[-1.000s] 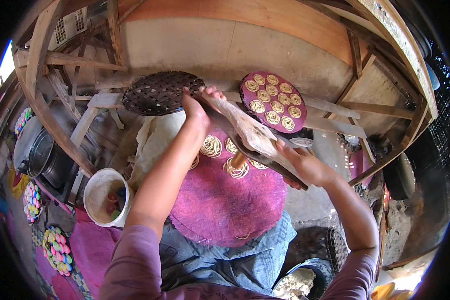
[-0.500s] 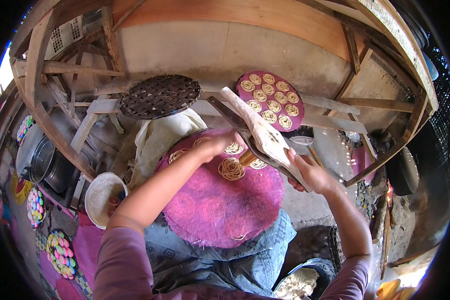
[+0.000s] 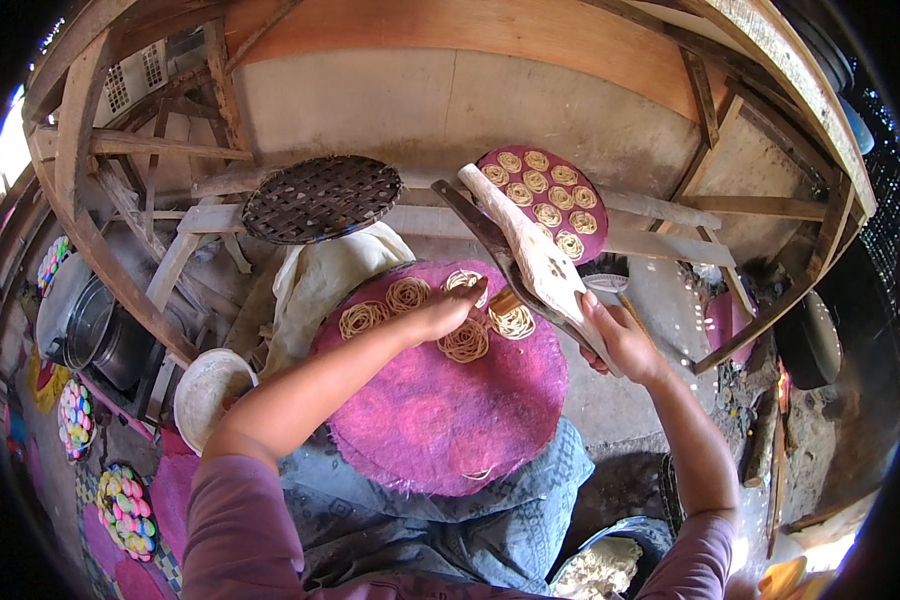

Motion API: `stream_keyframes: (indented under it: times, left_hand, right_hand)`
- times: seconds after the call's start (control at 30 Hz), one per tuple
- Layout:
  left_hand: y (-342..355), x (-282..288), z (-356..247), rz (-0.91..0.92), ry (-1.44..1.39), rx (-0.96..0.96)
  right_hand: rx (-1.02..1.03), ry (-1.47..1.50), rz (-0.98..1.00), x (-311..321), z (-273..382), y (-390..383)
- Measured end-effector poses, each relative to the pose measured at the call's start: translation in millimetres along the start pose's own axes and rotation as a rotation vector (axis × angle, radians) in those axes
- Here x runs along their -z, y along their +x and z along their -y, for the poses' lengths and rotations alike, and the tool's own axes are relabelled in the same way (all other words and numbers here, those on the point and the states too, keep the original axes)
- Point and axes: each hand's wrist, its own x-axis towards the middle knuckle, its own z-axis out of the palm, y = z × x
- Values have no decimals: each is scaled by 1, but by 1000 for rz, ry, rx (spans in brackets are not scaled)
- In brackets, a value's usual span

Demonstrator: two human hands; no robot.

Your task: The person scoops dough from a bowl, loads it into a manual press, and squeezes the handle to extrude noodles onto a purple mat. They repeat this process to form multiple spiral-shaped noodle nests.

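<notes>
Coils of pale strands (image 3: pixel 464 341): five in sight on one pink round cloth (image 3: pixel 420 420) over the lap, all on its far half, with one loose strand (image 3: pixel 478 474) close to its near edge and open pink surface between. Right hand (image 3: pixel 625 345) grips the lower end of one wooden press (image 3: pixel 535 255), tilted over the cloth's far right edge; left hand (image 3: pixel 448 312), fingers drawn together, is over the coils just left of the press, whether holding a strand cannot be told. Beyond: one pink round tray (image 3: pixel 592 243), roughly a dozen coils visible, partly hidden by the press, and one dark woven tray (image 3: pixel 320 198), well apart from it.
</notes>
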Motion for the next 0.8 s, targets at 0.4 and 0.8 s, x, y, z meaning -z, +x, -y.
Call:
stream_keyframes:
  times: [0.4, 0.8]
  left_hand:
    - [-40, 88, -46, 28, -1365, -678]
    - [-14, 123, 31, -288, -1866, -616]
  right_hand:
    - [20, -46, 154, -25, 46, -16]
    - [-120, -465, 196, -90, 73, 50]
